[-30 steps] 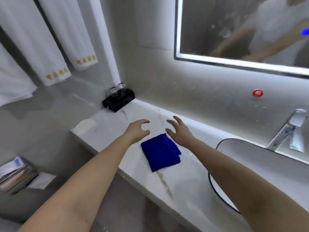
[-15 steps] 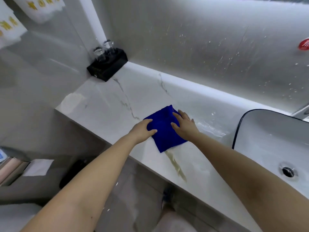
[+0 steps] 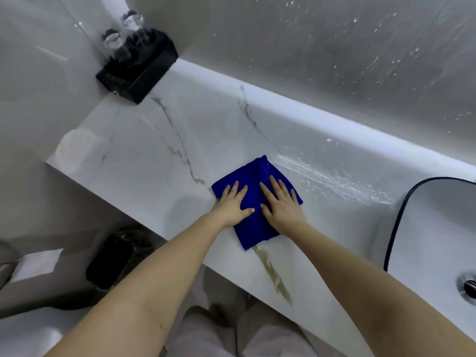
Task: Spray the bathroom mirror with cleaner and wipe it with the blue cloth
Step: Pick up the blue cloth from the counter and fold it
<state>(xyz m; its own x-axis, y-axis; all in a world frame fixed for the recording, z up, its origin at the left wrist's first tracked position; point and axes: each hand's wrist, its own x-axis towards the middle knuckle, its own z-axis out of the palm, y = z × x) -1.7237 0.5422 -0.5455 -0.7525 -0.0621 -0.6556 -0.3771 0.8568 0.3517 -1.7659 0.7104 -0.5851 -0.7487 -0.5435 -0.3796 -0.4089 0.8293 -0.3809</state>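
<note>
The wet marble tabletop (image 3: 144, 150) fills the frame; the mirror has slipped out of view. At centre lies the blue cloth (image 3: 253, 191), where the left hand (image 3: 231, 202) and right hand (image 3: 282, 202), hovering a second ago, now press flat, gripping nothing. Pickup likely follows.

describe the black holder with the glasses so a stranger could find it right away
Start at the white marble counter left of the sink. Follow it to its far left corner. The holder there is a black block with two clear glasses standing in it, the only black thing on the counter.
</note>
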